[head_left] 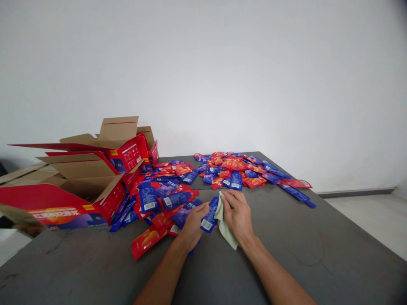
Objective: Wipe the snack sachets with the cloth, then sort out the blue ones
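Blue plastic film shines between the two hands: the left hand pinches one blue packet by its near left side, thumb on top, its white barcode panel facing up, while the right hand has its grip closed on a pale green cloth bunched against the packet's far right edge. The step looks like wiping the packet's surface. To do it well, the left grip should hold firmly near the edge without squeezing the body, since a soft pouch may bend or slip; the right fingers should press the cloth flat and stroke away from the left thumb, and the loose tail hanging toward the bench is best gathered so that it does not drag. The covered strip under the fingers cannot be judged for cleanness. Just beyond the left hand lies a near heap of red and blue packets, one red packet jutting toward the person; a far heap spreads beyond both hands. Open red cartons stand at the left, well apart from the cloth.
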The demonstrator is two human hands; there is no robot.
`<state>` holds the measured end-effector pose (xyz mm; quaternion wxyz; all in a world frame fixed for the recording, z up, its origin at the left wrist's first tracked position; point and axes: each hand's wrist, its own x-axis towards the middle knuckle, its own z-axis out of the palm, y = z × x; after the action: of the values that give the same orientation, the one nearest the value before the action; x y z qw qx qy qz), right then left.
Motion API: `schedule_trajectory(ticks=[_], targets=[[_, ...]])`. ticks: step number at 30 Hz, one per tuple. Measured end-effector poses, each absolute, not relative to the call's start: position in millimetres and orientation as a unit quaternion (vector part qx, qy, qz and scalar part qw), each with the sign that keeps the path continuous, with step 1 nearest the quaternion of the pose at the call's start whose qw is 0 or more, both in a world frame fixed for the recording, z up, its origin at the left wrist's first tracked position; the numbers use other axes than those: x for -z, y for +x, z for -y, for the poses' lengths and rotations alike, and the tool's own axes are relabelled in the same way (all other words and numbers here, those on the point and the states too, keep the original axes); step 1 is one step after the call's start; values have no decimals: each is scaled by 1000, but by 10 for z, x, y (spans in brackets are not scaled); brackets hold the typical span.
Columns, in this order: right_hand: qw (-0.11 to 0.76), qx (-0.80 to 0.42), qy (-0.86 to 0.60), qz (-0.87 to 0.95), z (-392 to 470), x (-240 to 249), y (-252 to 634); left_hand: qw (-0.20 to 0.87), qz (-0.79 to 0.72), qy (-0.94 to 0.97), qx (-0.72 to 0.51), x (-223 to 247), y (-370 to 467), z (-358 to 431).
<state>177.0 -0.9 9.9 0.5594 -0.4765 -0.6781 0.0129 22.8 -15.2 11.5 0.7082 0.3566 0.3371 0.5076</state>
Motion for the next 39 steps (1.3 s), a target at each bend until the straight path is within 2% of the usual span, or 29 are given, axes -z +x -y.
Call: schedule_trajectory(ticks=[8,12,16,20,24,27,30,35,39], targets=[[458,-100,-403,786,210,-59,1435,682,-316,327,-573,46,164,45],[396,-102,-445,797,169,-30,1504,628,-349,364,-593,100,159,-11],[341,-48,-527,777,37,1,1739,548,-430,450,-559,97,180,-13],[274,7,-606,746,-5,0,1852,359,-507,562,-546,91,115,26],[287,29,-593,752,110,-37,1691,138,-605,645,-446,10,-43,29],[281,-22,-511,812,247,-43,1470,29,-661,663,-352,-79,-206,13],[223,-102,-480,842,352,7,1277,-29,-670,678,-302,-117,-391,34],[100,-202,-542,809,415,61,1094,-89,-706,657,-249,-72,-696,155],[76,-258,-538,799,410,24,974,-73,-765,592,-243,-21,-900,206]])
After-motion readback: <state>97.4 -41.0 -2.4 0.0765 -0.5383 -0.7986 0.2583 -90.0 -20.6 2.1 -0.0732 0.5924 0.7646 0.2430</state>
